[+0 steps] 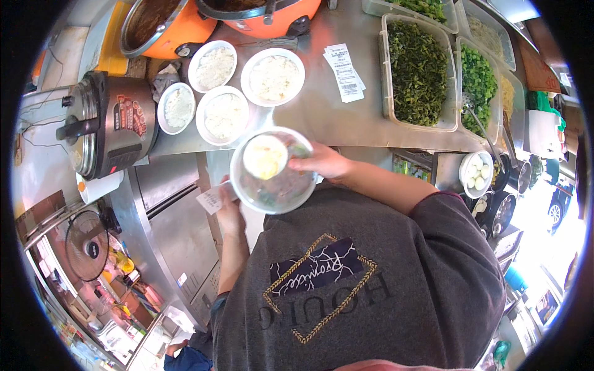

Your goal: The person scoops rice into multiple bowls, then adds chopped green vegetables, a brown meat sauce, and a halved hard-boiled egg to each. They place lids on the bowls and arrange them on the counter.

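- The left hand (pixel 229 213) sits at the left rim of the clear bowl (pixel 274 179), fingers curled under its edge to carry it, with a slip of paper (pixel 210 200) pinched against the same hand. It looks wise to keep that bowl level, since it is held off the steel counter (pixel 322 105).
- The small white cup (pixel 265 156) hangs tipped over the bowl's upper left, pale contents showing, so a slow pour seems best.
- The right hand (pixel 322 164) closes on the cup from the bowl's right rim.
- Above the bowl, four rice bowls (pixel 226 114) wait on the counter.
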`<act>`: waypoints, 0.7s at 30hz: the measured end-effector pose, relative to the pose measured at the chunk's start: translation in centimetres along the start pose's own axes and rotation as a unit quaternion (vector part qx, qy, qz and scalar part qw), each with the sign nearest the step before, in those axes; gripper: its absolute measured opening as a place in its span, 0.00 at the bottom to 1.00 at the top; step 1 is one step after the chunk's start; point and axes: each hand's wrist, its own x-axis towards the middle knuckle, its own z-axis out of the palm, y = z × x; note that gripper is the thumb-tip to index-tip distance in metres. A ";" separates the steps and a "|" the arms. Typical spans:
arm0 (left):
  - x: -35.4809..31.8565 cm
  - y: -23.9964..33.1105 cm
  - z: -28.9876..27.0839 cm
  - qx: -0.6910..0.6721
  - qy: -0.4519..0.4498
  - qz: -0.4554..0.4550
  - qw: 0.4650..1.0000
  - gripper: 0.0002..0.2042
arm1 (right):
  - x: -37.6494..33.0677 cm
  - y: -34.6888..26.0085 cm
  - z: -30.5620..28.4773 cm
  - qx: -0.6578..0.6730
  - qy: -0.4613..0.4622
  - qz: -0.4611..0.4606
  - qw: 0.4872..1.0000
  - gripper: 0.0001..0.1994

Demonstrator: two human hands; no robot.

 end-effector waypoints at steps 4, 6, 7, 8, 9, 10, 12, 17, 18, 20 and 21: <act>-2.7 0.3 -1.5 -0.294 -0.161 -0.078 0.939 0.29 | 3.7 1.5 5.1 -0.076 -0.041 -0.006 0.996 0.30; -3.7 0.7 -3.6 -0.323 -0.202 -0.039 0.924 0.32 | 5.5 2.9 7.8 -0.017 -0.049 0.026 0.998 0.30; -4.0 0.6 -4.8 -0.267 -0.173 -0.022 0.948 0.33 | 6.3 3.9 9.1 0.028 -0.039 0.071 0.996 0.30; -3.9 0.4 -6.4 -0.215 -0.110 -0.032 0.970 0.34 | 8.0 5.1 10.9 -0.021 -0.079 0.000 0.997 0.35; -3.3 0.3 -8.2 -0.261 -0.146 -0.030 0.954 0.33 | 9.1 6.4 12.0 -0.079 -0.054 0.040 0.995 0.37; -2.3 0.4 -10.8 -0.313 -0.139 -0.057 0.938 0.33 | 10.3 8.0 13.4 -0.139 -0.031 0.082 0.986 0.39; -0.9 0.1 -17.5 -0.399 -0.081 -0.059 0.911 0.33 | 12.8 11.6 15.9 -0.175 -0.047 0.149 0.972 0.47; 5.0 -0.6 -40.4 -0.445 0.134 0.084 0.881 0.28 | 17.3 19.8 18.7 -0.090 0.112 0.183 0.973 0.22; 6.9 -0.7 -45.5 -0.445 0.198 0.092 0.868 0.26 | 17.6 21.0 19.0 -0.088 0.155 0.204 0.963 0.20; 9.9 -1.7 -56.0 -0.419 0.249 0.136 0.862 0.22 | 17.0 23.0 19.4 -0.067 0.228 0.229 0.944 0.17; 11.9 -2.3 -60.6 -0.395 0.257 0.165 0.867 0.21 | 16.5 23.7 19.6 -0.054 0.255 0.230 0.938 0.16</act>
